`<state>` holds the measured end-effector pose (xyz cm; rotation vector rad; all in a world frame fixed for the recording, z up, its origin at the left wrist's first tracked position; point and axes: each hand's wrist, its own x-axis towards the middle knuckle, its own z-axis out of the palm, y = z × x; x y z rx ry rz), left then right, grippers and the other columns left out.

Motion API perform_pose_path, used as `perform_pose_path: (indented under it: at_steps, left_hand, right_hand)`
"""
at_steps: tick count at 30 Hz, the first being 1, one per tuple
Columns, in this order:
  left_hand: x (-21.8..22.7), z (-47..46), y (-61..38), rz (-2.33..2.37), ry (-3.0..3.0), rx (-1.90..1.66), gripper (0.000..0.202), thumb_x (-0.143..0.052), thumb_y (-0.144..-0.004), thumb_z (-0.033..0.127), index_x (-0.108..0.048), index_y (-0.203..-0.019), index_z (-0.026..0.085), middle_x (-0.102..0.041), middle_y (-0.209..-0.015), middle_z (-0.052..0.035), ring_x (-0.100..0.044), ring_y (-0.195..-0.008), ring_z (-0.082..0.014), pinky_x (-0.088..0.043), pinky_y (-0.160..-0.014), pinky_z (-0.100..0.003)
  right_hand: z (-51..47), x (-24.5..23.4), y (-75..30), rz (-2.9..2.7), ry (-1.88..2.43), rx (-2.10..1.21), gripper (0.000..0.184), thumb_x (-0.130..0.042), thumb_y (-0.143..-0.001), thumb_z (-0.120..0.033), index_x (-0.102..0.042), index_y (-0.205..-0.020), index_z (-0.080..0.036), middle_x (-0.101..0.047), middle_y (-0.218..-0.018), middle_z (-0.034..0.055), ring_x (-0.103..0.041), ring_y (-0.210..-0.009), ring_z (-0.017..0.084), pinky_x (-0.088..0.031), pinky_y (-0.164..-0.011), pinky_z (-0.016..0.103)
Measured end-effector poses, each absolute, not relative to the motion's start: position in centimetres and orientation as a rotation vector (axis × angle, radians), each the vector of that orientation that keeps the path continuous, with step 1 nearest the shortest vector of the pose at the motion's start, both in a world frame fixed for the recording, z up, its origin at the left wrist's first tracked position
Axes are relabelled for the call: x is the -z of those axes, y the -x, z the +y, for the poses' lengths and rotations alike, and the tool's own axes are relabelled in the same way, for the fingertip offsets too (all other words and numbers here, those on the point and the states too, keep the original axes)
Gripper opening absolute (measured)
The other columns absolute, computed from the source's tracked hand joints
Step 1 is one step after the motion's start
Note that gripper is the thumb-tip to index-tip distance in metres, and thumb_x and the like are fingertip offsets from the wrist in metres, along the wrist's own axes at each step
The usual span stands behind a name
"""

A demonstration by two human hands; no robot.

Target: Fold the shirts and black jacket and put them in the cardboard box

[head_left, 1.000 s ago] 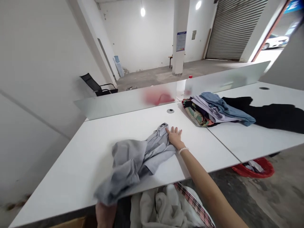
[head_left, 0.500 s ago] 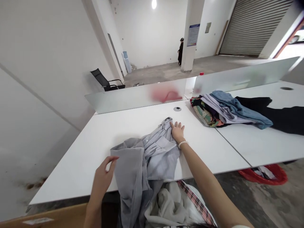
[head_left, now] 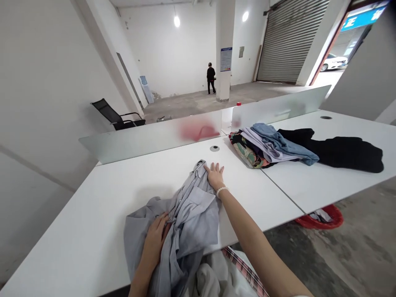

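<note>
Left hand [head_left: 154, 241] has dropped from the shirt's edge onto the cloth, and the distant person [head_left: 210, 77] has moved to the left of the column [head_left: 224, 49].

Head view: pale grey-blue button shirt [head_left: 185, 218] sits bunched on the white surface [head_left: 77, 243], collar [head_left: 199, 167] pointing away from the body, lower part spilling over the near edge. Left grip: fingers curled into the folds mid-shirt; can't tell if they're pinching cloth. Right hand [head_left: 214, 175]: grip wide, fingers splayed, resting just beside the collar and not closed on anything. Bead bracelet [head_left: 221, 191] on that wrist.

Handling, my read: light, limp, thin woven fabric. No stiffness, likely to slump and slide over the edge under its own weight. Best hold points: collar or shoulder seams, hem second.

Further right on the surface: heaped clothes [head_left: 266, 148] overlapping black trousers [head_left: 337, 150]. Below the near edge: pale cloth [head_left: 213, 280] with plaid trim [head_left: 244, 268]. Red basket [head_left: 321, 218] on the concrete floor [head_left: 340, 255]. Frosted divider [head_left: 148, 140] along the far side.
</note>
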<state>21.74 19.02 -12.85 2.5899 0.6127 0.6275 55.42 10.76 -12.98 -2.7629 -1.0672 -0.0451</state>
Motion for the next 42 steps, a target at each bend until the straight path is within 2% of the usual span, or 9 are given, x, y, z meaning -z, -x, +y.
perform_pose_path:
  at_steps: [6, 14, 19, 22, 26, 30, 33, 37, 42]
  left_hand:
    - [12.6, 14.4, -15.8, 0.68, -2.557, -0.663, 0.028, -0.043, -0.089, 0.033, -0.065, -0.103, 0.023, -0.065, -0.118, -0.0088, -0.06, -0.112, -0.0242, -0.052, -0.09, -0.043]
    - [10.3, 11.7, -11.6, 0.7, -2.523, -0.612, 0.026, -0.04, -0.086, 0.027, -0.066, -0.084, 0.022, -0.071, -0.094, -0.0073, -0.068, -0.09, -0.0195, -0.056, -0.075, -0.028]
    - [7.5, 11.3, -14.9, 0.923, -2.598, -0.496, 0.031, -0.032, -0.087, 0.023, -0.062, -0.078, 0.021, -0.069, -0.082, -0.0058, -0.067, -0.076, -0.0201, -0.055, -0.066, -0.031]
    - [5.7, 11.6, -19.2, 0.828, -2.658, -0.526, 0.031, -0.031, -0.091, 0.025, -0.062, -0.09, 0.021, -0.07, -0.091, -0.0064, -0.065, -0.085, -0.0206, -0.053, -0.076, -0.036]
    - [6.2, 12.0, -25.2, 0.62, -2.749, -0.488, 0.041, -0.049, -0.088, 0.035, -0.051, -0.125, 0.016, -0.055, -0.132, -0.0129, -0.049, -0.122, -0.0273, -0.042, -0.101, -0.046]
    - [8.9, 11.5, -28.1, 0.473, -2.815, -0.255, 0.035, -0.048, -0.088, 0.02, -0.056, -0.123, 0.022, -0.055, -0.133, -0.0048, -0.036, -0.134, -0.0298, -0.027, -0.11, -0.057]
    - [8.6, 11.2, -27.3, 0.332, -2.685, -0.156, 0.03, -0.046, -0.089, 0.02, -0.062, -0.113, 0.028, -0.065, -0.12, -0.0005, -0.037, -0.134, -0.0256, -0.018, -0.113, -0.058]
    - [3.5, 12.0, -23.9, -0.03, -2.356, 0.189, 0.025, -0.056, -0.085, 0.032, -0.066, -0.108, 0.037, -0.07, -0.107, 0.0007, -0.054, -0.119, -0.0243, -0.013, -0.113, -0.056]
    - [-1.2, 16.3, -21.6, -0.092, -1.977, 0.33, 0.03, -0.051, -0.087, 0.044, -0.067, -0.111, 0.034, -0.072, -0.103, -0.0008, -0.066, -0.099, -0.0216, -0.039, -0.104, -0.041]
  right_hand:
    - [11.5, 13.0, -56.1, -1.158, 2.732, 0.043, 0.055, -0.022, -0.094, -0.013, -0.032, -0.143, -0.034, -0.027, -0.15, 0.0155, -0.017, -0.139, 0.037, -0.009, -0.103, 0.065]
    - [12.8, 13.1, -57.4, -1.273, 2.696, 0.008, 0.057, -0.021, -0.093, -0.011, -0.032, -0.143, -0.037, -0.029, -0.149, 0.0143, -0.02, -0.138, 0.036, -0.014, -0.103, 0.063]
    - [13.1, 13.2, -57.5, -1.286, 2.695, 0.022, 0.056, -0.02, -0.094, -0.012, -0.032, -0.143, -0.036, -0.03, -0.148, 0.0139, -0.02, -0.138, 0.035, -0.014, -0.104, 0.062]
    - [13.1, 13.2, -57.4, -1.284, 2.697, 0.02, 0.056, -0.019, -0.094, -0.012, -0.031, -0.144, -0.035, -0.029, -0.148, 0.0136, -0.019, -0.138, 0.035, -0.014, -0.105, 0.061]
    - [13.1, 13.1, -57.3, -1.279, 2.704, 0.027, 0.056, -0.02, -0.094, -0.012, -0.031, -0.144, -0.035, -0.029, -0.148, 0.0128, -0.019, -0.138, 0.035, -0.014, -0.105, 0.06]
    - [13.2, 12.8, -57.3, -1.281, 2.708, 0.041, 0.056, -0.022, -0.094, -0.012, -0.032, -0.144, -0.035, -0.031, -0.147, 0.0125, -0.021, -0.137, 0.033, -0.016, -0.105, 0.059]
    - [13.7, 12.7, -57.6, -1.305, 2.696, 0.044, 0.057, -0.023, -0.093, -0.011, -0.031, -0.144, -0.036, -0.032, -0.148, 0.011, -0.022, -0.138, 0.032, -0.016, -0.106, 0.057]
    - [14.5, 12.9, -58.2, -1.327, 2.67, 0.053, 0.058, -0.024, -0.092, -0.01, -0.032, -0.144, -0.035, -0.034, -0.147, 0.0102, -0.024, -0.137, 0.031, -0.017, -0.106, 0.056]
    - [15.4, 13.2, -58.7, -1.284, 2.634, 0.095, 0.054, -0.022, -0.092, -0.011, -0.03, -0.146, -0.02, -0.035, -0.146, 0.0155, -0.026, -0.136, 0.031, -0.02, -0.106, 0.054]
